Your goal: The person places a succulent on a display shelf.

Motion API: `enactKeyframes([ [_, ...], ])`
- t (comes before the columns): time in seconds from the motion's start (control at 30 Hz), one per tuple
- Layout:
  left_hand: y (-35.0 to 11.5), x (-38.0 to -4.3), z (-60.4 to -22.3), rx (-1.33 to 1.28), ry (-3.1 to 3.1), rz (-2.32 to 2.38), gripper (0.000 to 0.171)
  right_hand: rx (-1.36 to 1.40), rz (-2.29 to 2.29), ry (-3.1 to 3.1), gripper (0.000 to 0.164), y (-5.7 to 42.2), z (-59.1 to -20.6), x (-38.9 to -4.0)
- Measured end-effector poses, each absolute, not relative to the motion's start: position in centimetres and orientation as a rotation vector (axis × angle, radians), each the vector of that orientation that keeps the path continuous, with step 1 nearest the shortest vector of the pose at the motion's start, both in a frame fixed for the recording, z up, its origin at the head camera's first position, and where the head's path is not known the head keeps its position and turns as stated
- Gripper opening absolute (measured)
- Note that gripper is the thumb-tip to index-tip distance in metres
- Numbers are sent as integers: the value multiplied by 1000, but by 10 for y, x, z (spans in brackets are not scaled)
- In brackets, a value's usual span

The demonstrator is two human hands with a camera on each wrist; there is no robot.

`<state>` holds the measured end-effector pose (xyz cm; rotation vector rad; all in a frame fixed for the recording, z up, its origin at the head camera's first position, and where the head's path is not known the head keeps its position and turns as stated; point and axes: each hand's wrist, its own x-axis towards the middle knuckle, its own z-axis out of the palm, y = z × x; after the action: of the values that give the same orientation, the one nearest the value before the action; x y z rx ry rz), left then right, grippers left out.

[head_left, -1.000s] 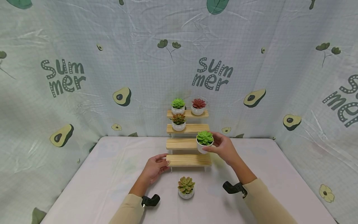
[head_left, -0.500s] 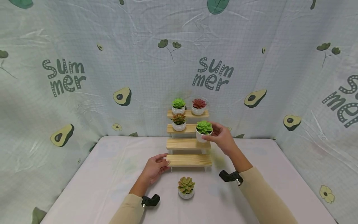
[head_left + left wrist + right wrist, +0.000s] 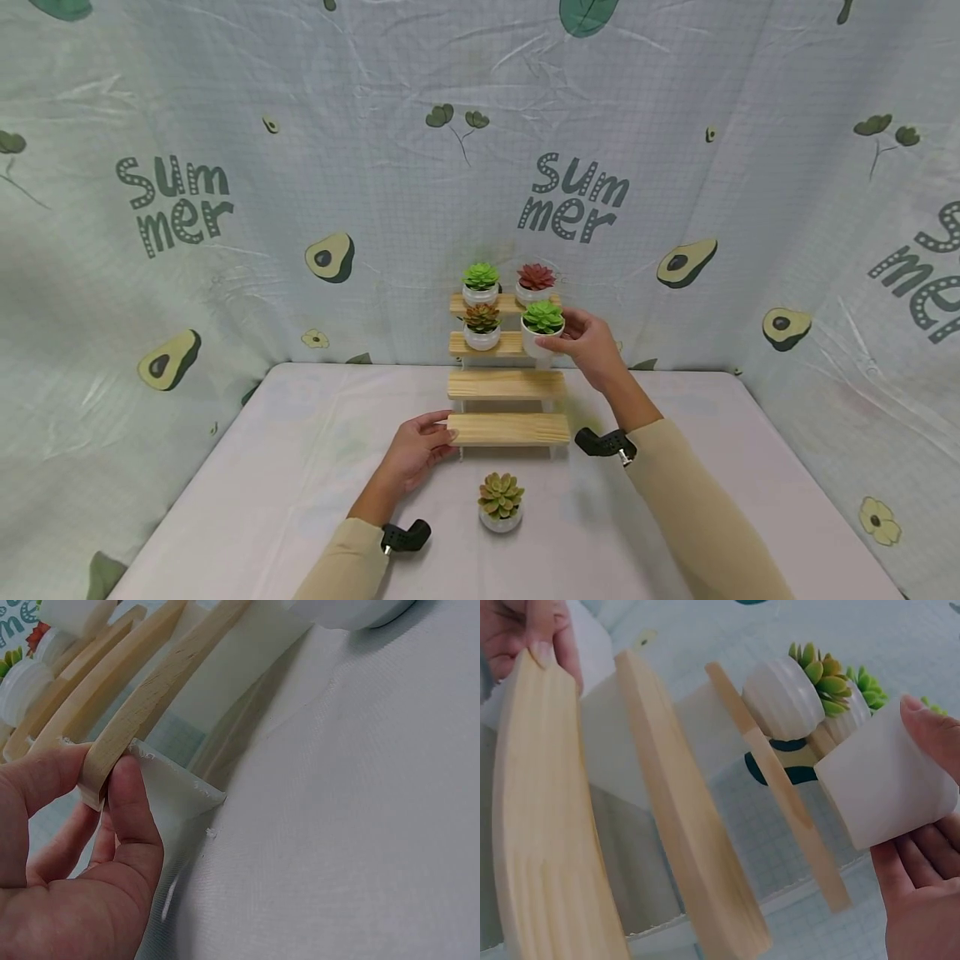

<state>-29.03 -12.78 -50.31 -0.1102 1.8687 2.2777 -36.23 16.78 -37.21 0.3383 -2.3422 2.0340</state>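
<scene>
My right hand (image 3: 594, 346) grips the white pot of a bright green succulent (image 3: 543, 318) at the right end of the second-highest step. In the right wrist view, a small gap shows between this white pot (image 3: 889, 776) and the step's board (image 3: 780, 787). My left hand (image 3: 418, 450) pinches the left end of the lowest board of a stepped wooden plant stand (image 3: 510, 430). The left wrist view shows thumb and fingers on either side of that board (image 3: 150, 697). A yellow-green succulent in a white pot (image 3: 500, 502) stands on the table before the stand.
On the top step are a green succulent (image 3: 481, 283) at left and a red succulent (image 3: 535, 282) at right. A brownish-orange succulent (image 3: 481, 325) occupies the second step's left side. Behind the white-covered table (image 3: 300, 467) hangs a printed curtain (image 3: 390, 192).
My right hand has lifted the green succulent up and away from me, from above the lower steps to the second-highest one. The left hand stays on the lowest board.
</scene>
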Motion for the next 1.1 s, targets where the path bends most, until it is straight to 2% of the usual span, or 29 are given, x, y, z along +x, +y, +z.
enactKeyframes([
  [0.67, -127, -293, -505, -90, 1848, 2286, 49, 278, 2014, -2363, 71, 166, -375, -385],
  [1.1, -127, -293, -504, -115, 1858, 2282, 48, 260, 1937, -2424, 78, 164, -376, -380],
])
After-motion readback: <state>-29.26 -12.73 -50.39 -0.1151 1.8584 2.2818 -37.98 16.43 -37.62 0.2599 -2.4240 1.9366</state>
